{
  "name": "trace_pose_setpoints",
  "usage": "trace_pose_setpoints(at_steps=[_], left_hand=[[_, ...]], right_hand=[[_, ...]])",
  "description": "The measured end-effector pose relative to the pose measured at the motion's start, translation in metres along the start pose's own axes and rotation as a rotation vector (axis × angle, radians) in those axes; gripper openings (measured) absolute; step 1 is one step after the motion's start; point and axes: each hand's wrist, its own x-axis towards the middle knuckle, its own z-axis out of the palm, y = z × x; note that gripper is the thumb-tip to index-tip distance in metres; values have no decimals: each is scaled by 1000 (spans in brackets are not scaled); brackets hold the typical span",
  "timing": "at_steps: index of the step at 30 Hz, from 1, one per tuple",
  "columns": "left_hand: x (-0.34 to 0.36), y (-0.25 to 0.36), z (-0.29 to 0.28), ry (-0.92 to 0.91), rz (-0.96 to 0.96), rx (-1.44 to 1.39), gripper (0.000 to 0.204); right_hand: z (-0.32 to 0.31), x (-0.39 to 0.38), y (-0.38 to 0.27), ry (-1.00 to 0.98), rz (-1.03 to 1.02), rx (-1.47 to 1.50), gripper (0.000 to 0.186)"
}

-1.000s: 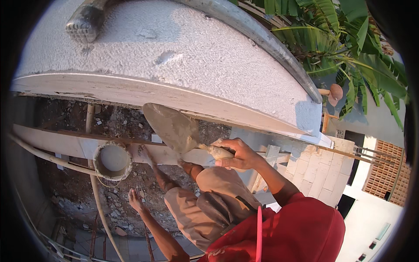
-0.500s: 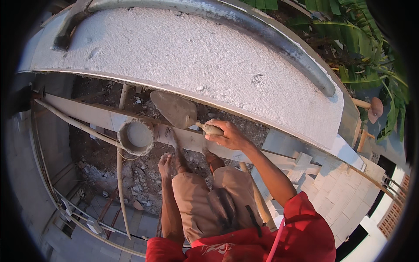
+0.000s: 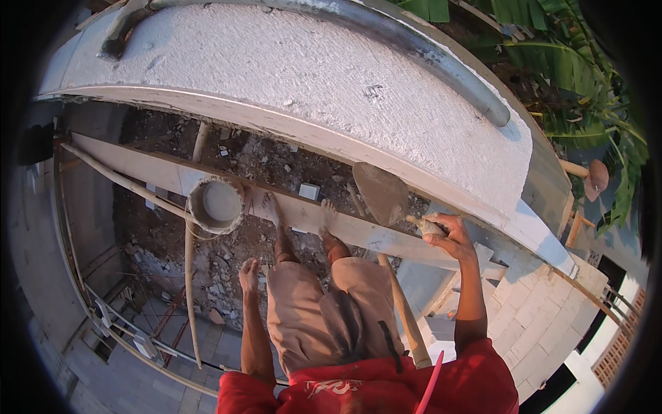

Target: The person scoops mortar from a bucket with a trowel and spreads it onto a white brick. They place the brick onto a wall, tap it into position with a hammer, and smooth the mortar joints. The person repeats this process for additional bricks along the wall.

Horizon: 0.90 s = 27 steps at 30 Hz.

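My right hand [image 3: 447, 238] grips the handle of a mortar-coated trowel [image 3: 379, 193], whose wide blade is beside the lower edge of a white, rough-faced block ledge [image 3: 317, 83]. My left hand [image 3: 249, 276] hangs loose beside my left leg, fingers slightly curled and holding nothing. A round bucket [image 3: 224, 203] of grey wet mix sits on a long wooden plank [image 3: 138, 155], left of my bare feet, which rest on the same plank.
A curved grey metal pipe [image 3: 441, 62] lies along the ledge top. Poles [image 3: 192, 290] surround the plank, with rubble ground [image 3: 172, 276] far below. Banana leaves [image 3: 565, 69] and a round-headed wooden-handled tool [image 3: 594, 179] are at right, above pale tiled paving [image 3: 545, 331].
My right hand has carried the trowel to the right along the ledge. My left hand has swung in beside my leg, and the view has shifted as my head moved.
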Motion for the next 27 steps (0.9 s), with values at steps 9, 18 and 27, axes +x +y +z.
trace_pose_setpoints(at_steps=[9, 18, 27], left_hand=[[17, -13, 17, -141, 18, 61, 34], [29, 4, 35, -260, -13, 204, 35], [28, 49, 14, -231, 57, 198, 32]], right_hand=[[-55, -203, 52, 480, 264, 432, 60], [29, -113, 50, 1138, 42, -194, 44], [170, -97, 132, 974, 199, -349, 52]])
